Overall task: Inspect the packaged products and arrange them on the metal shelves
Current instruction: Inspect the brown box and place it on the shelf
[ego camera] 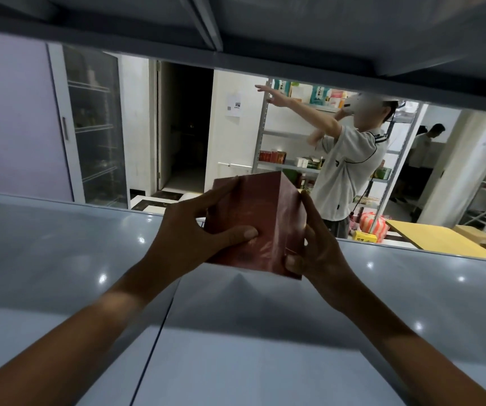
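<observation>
Both forearms reach up from the bottom of the frame, and between them sits the red box (pixel 260 227), held at the centre of the frame just above the grey metal shelf (pixel 60 259). Its left hand (pixel 194 232) wraps the left side with the thumb pressed across the front; the right hand (pixel 315 244) clasps the right edge, thumb at the lower corner. Whether the box's base touches the shelf cannot be told. Around it this shelf shows no other product, so the arranging here looks barely begun: this box seems under inspection or about to be set down. Beyond, in the upper right, another person (pixel 350 159) reaches toward a stocked rack (pixel 291 133).
</observation>
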